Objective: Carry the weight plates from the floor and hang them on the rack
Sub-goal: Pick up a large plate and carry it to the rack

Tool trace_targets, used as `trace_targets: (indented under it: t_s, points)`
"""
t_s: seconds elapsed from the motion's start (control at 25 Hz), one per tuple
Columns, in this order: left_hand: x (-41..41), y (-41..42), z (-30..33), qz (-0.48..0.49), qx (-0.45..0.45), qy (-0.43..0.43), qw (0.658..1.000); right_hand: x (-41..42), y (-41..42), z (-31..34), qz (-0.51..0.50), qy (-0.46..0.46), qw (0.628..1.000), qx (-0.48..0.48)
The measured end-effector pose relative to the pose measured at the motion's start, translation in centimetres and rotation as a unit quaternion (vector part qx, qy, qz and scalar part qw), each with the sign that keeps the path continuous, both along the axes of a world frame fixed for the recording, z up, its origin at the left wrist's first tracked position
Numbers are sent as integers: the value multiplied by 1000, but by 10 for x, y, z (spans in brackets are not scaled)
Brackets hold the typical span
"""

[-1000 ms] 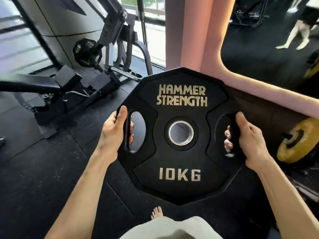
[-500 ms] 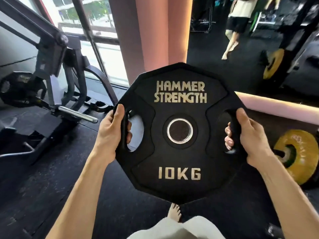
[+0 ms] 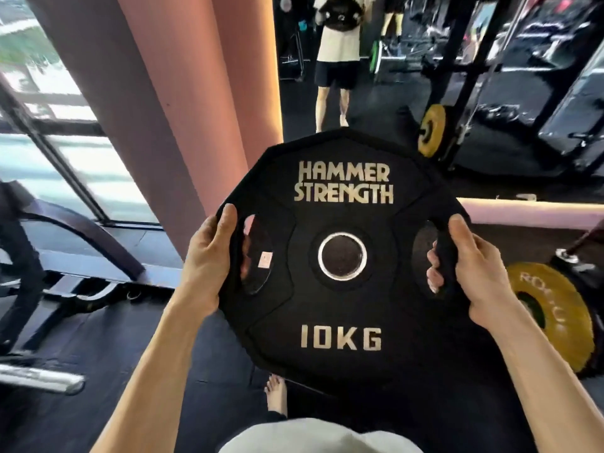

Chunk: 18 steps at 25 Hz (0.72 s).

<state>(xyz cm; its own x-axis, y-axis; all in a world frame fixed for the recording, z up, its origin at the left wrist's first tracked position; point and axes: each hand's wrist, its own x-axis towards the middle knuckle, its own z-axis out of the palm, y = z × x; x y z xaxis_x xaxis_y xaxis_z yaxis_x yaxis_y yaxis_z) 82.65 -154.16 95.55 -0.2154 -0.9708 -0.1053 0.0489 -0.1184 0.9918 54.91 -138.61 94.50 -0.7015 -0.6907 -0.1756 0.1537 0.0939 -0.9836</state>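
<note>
A black 10 kg weight plate (image 3: pixel 343 308) marked HAMMER STRENGTH is held upright in front of me, its face toward the camera. My left hand (image 3: pixel 209 266) grips its left handle slot, fingers curled through the opening. My right hand (image 3: pixel 474 273) grips the right handle slot the same way. A yellow plate (image 3: pixel 562 318) sits low at the right on a dark peg or bar, partly hidden behind my right arm.
A pink pillar (image 3: pixel 183 119) stands ahead on the left. A mirror (image 3: pixel 376 93) behind it shows a person carrying a plate, a second yellow plate (image 3: pixel 431 130) and black racks. A machine frame (image 3: pixel 65 256) and steel bar end (image 3: pixel 39 377) lie at left.
The view has swung to the right: the machine slid off toward the left edge, the pillar and mirror came to the centre. Both hands keep the same grip on the plate.
</note>
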Motion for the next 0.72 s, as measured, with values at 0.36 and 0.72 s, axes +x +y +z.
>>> trace_targets:
  t_s: [0.36,0.72]
  points:
    - [-122,-216,21,-211,-35,-3,977,-51,-119,16,-198,-2,980,-5]
    - [-319,-292,19,-373,-40,0,927,-135,-138,15,-380,28,924,32]
